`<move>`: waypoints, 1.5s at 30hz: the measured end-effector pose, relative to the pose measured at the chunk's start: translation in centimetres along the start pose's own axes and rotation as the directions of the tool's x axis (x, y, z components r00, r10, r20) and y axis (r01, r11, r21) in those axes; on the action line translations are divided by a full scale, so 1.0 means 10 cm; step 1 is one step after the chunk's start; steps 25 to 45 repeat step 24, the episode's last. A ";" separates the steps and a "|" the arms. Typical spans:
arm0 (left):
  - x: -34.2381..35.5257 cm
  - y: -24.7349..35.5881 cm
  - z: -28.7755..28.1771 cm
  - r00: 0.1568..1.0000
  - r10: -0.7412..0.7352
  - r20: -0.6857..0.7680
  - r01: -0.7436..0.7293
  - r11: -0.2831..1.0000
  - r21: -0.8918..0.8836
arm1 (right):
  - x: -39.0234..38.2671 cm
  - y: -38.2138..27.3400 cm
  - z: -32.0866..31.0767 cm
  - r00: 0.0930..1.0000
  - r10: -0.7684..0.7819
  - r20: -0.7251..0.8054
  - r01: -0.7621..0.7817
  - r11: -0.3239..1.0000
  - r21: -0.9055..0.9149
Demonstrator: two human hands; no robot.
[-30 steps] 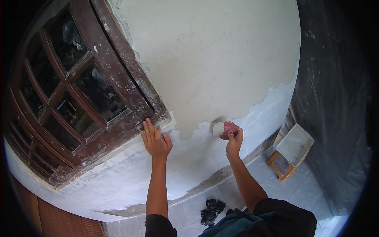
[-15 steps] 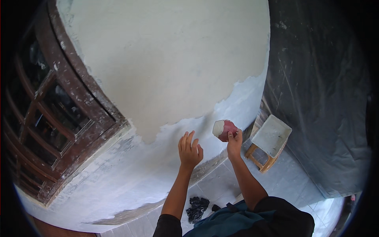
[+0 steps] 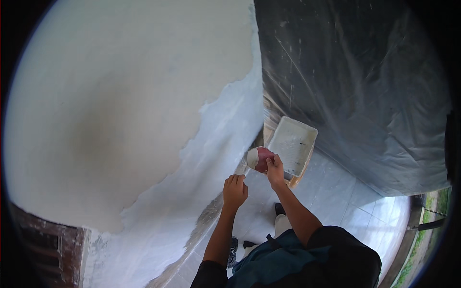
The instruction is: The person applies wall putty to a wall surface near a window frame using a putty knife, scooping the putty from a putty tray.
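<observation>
My right hand grips a red putty spreader, its far left part coated with off-white putty. The spreader is held up beside the near left edge of a whitish rectangular tray, which has putty smeared inside. To the left, my left hand hovers in front of the lower wall with its fingers curled in and nothing seen in them; the fingertips are hidden. Beige-grey putty covers the upper part of the wall, with an uneven edge above a whiter strip.
The tray rests on a wooden-coloured stool. Dark plastic sheeting hangs at the right. A brown window frame is at the lower left. A black crumpled bag lies by my feet on grey floor tiles.
The view has swung right, toward the tray and sheeting. My right hand has brought the spreader close to the tray. The fingers of my left hand, spread before, have curled in.
</observation>
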State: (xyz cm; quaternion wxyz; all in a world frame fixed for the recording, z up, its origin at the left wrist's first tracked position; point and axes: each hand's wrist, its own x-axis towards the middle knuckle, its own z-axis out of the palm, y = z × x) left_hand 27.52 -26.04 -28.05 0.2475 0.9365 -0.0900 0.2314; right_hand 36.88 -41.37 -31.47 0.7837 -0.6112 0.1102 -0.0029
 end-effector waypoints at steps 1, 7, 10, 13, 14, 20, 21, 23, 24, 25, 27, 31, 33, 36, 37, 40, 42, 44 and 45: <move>0.03 -0.01 0.14 1.000 -0.001 0.023 0.002 1.000 -0.012 | 0.08 -0.01 -0.09 0.999 -0.034 0.001 0.034 0.992 -0.119; 0.30 0.09 0.89 0.967 -0.010 0.256 0.032 0.996 -0.084 | 0.67 0.00 -0.75 0.996 -0.028 -0.090 -0.005 0.939 -0.343; 0.42 0.15 1.24 0.932 -0.037 0.359 0.079 0.992 -0.102 | 1.00 0.05 -1.08 0.990 -0.063 -0.125 0.005 0.909 -0.417; 0.48 0.17 1.56 0.874 -0.096 0.476 0.154 0.985 -0.083 | 1.34 0.04 -1.37 0.974 -0.132 -0.185 0.000 0.812 -0.584; 0.49 0.15 1.66 0.861 -0.107 0.498 0.158 0.986 -0.060 | 1.44 0.00 -1.42 0.974 -0.118 -0.191 -0.017 0.809 -0.588; 0.73 0.05 2.25 0.809 -0.065 0.584 0.104 0.994 -0.034 | 2.13 0.01 -1.81 0.968 -0.132 -0.213 -0.077 0.650 -0.756; 0.80 0.05 2.34 0.810 -0.045 0.584 0.086 0.995 -0.043 | 2.23 0.02 -1.86 0.967 -0.131 -0.220 -0.087 0.642 -0.762; 0.92 0.04 2.53 0.795 -0.052 0.604 0.094 0.995 -0.038 | 2.41 0.05 -1.97 0.971 -0.138 -0.197 -0.069 0.627 -0.776; 0.97 0.02 2.61 0.787 -0.062 0.614 0.094 0.995 -0.021 | 2.48 0.06 -1.98 0.975 -0.150 -0.165 -0.037 0.621 -0.783; 0.97 0.02 2.61 0.787 -0.062 0.614 0.094 0.995 -0.021 | 2.48 0.06 -1.98 0.975 -0.150 -0.165 -0.037 0.621 -0.783; 0.97 0.02 2.61 0.787 -0.062 0.614 0.094 0.995 -0.021 | 2.48 0.06 -1.98 0.975 -0.150 -0.165 -0.037 0.621 -0.783; 0.97 0.02 2.61 0.787 -0.062 0.614 0.094 0.995 -0.021 | 2.48 0.06 -1.98 0.975 -0.150 -0.165 -0.037 0.621 -0.783; 0.97 0.02 2.61 0.787 -0.062 0.614 0.094 0.995 -0.021 | 2.48 0.06 -1.98 0.975 -0.150 -0.165 -0.037 0.621 -0.783; 0.97 0.02 2.61 0.787 -0.062 0.614 0.094 0.995 -0.021 | 2.48 0.06 -1.98 0.975 -0.150 -0.165 -0.037 0.621 -0.783; 0.97 0.02 2.61 0.787 -0.062 0.614 0.094 0.995 -0.021 | 2.48 0.06 -1.98 0.975 -0.150 -0.165 -0.037 0.621 -0.783; 0.97 0.02 2.61 0.787 -0.062 0.614 0.094 0.995 -0.021 | 2.48 0.06 -1.98 0.975 -0.150 -0.165 -0.037 0.621 -0.783; 0.97 0.02 2.61 0.787 -0.062 0.614 0.094 0.995 -0.021 | 2.48 0.06 -1.98 0.975 -0.150 -0.165 -0.037 0.621 -0.783; 0.97 0.02 2.61 0.787 -0.062 0.614 0.094 0.995 -0.021 | 2.48 0.06 -1.98 0.975 -0.150 -0.165 -0.037 0.621 -0.783; 0.97 0.02 2.61 0.787 -0.062 0.614 0.094 0.995 -0.021 | 2.48 0.06 -1.98 0.975 -0.150 -0.165 -0.037 0.621 -0.783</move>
